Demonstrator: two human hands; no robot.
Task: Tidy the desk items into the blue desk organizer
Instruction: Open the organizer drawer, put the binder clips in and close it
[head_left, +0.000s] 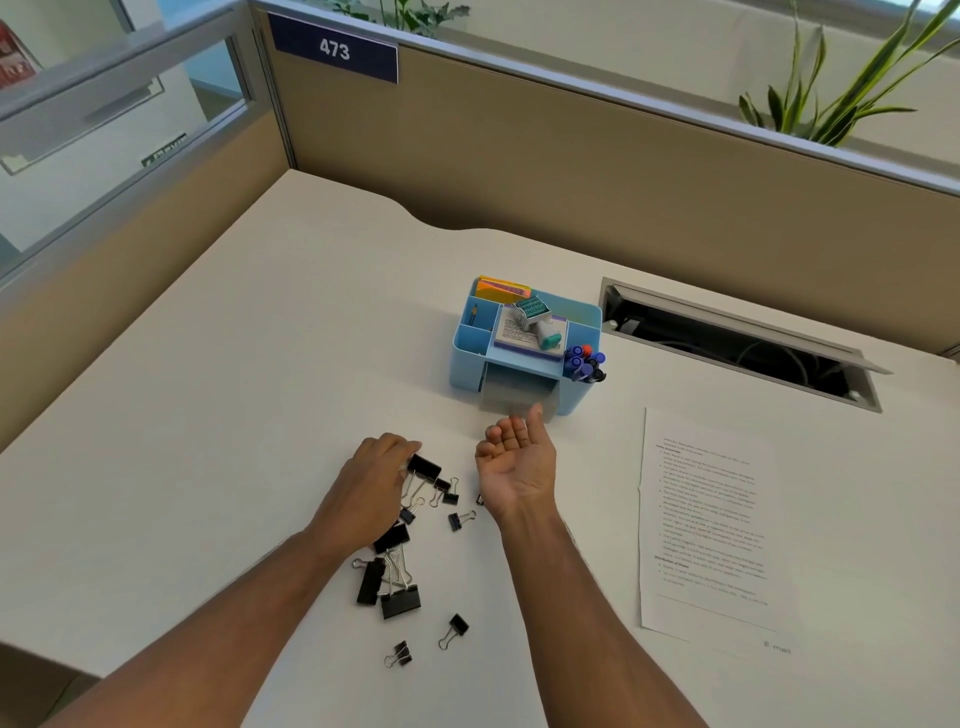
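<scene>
The blue desk organizer (470, 358) stands mid-desk, holding sticky notes (501, 287), a stamp (540, 325) on a notepad, and markers (584, 362); its clear front drawer (517, 397) is pulled out. Several black binder clips (400, 597) lie scattered in front of me. My left hand (371, 486) is closed over a large binder clip (425, 466) at the top of the pile. My right hand (517, 465) hovers palm up, fingers apart and empty, just in front of the drawer.
A printed sheet of paper (706, 525) lies to the right. An open cable tray (727, 343) is set into the desk behind it. Beige partition walls close the back and left; plants stand beyond the partition.
</scene>
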